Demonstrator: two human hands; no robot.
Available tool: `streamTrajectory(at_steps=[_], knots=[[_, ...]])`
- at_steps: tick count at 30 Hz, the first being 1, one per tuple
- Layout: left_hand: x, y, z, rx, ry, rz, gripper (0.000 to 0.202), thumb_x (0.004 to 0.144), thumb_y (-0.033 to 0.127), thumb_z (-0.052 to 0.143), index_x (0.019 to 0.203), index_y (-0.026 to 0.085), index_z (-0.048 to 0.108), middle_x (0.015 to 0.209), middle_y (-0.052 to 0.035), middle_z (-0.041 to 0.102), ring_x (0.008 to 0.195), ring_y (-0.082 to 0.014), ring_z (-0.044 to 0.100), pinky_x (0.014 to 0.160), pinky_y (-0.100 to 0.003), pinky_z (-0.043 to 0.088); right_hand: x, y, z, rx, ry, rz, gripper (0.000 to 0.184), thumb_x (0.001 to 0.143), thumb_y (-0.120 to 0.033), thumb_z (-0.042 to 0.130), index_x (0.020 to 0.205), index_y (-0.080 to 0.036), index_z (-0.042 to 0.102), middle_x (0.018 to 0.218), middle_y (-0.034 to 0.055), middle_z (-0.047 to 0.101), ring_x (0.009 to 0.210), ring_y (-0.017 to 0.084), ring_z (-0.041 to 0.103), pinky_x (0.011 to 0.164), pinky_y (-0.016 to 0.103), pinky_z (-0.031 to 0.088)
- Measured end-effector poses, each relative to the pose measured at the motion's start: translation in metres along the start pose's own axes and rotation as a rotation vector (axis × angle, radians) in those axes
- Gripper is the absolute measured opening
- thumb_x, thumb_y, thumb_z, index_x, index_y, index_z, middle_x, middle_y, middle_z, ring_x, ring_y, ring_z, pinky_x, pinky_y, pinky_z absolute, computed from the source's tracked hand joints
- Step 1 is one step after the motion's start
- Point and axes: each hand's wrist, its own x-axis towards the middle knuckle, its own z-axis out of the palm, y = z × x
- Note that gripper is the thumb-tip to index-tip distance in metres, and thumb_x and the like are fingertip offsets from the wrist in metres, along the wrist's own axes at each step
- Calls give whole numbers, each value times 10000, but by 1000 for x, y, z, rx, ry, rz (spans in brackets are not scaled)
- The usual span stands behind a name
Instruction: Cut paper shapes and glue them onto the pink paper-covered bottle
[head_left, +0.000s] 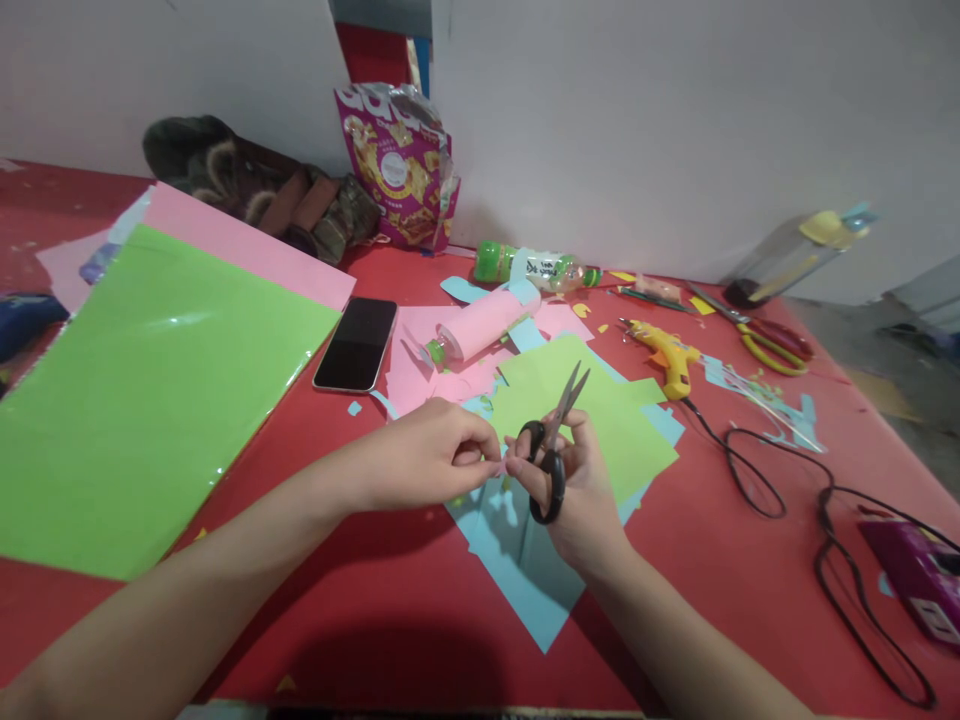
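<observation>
In my right hand (574,480) is a pair of black-handled scissors (553,455), blades pointing up and slightly apart. My left hand (439,452) is closed in a pinch, its fingertips meeting those of my right hand. Between the fingertips shows a tiny bit of pink paper (503,467). Beneath the hands lie light green paper (637,440) and light blue paper (544,610). Just beyond them rests a bottle wrapped in pink paper (487,325), lying on its side over pink sheets and scraps.
A phone (356,345) and a large green sheet (150,400) lie to the left. Rightward are a yellow glue gun (664,355) with a looping black cord (825,530), and larger scissors (772,345). Against the wall stand a snack bag (401,170) and a lying green-capped bottle (536,268).
</observation>
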Motion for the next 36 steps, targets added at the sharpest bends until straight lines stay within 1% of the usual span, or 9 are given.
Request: streamTrajectory(at_steps=[12,17,20,24,26,30,36], knots=[[0,2,0,30,28,6,159,707,208,438,586,144,519,471,53,322,446,-56,302,427,-168,223,0,1,0,-12,5,-22,423,553,-105,699,794,-249,382,618,-94,498,591,75,501,573,218,409],[1,1,1,26,35,9,168,716,235,431,637,152,555,480,52,343,450,-59,320,434,-169,235,0,1,-1,-13,5,-60,407,572,-129,697,793,-250,378,621,-94,502,604,77,511,598,231,416],[0,1,2,14,34,22,149,701,224,441,685,160,575,487,54,356,448,-60,327,431,-168,232,-1,1,-1,-16,10,-92,416,571,-122,699,802,-252,378,626,-89,507,604,80,511,615,245,422],[0,2,3,10,17,31,189,731,257,415,653,147,547,496,48,351,454,-64,325,432,-174,234,-2,-1,0,-43,19,-106,412,584,-145,698,808,-262,373,638,-79,506,608,93,517,611,261,434],[1,3,4,11,21,20,224,754,274,393,656,142,544,521,36,392,479,-71,352,453,-181,257,-2,-1,0,-64,24,-120,410,587,-162,699,812,-264,372,641,-77,504,602,96,519,606,269,445],[3,2,7,-8,37,12,237,771,250,370,693,138,564,595,12,502,540,-86,423,499,-191,292,-2,-1,-1,-64,17,-140,402,596,-168,697,815,-264,373,644,-77,500,588,94,518,605,276,460],[3,2,8,4,49,19,232,766,226,376,687,127,570,604,6,532,547,-88,444,503,-195,293,-2,-1,-1,-45,14,-145,401,599,-139,695,819,-260,383,647,-82,507,593,86,522,649,286,464]])
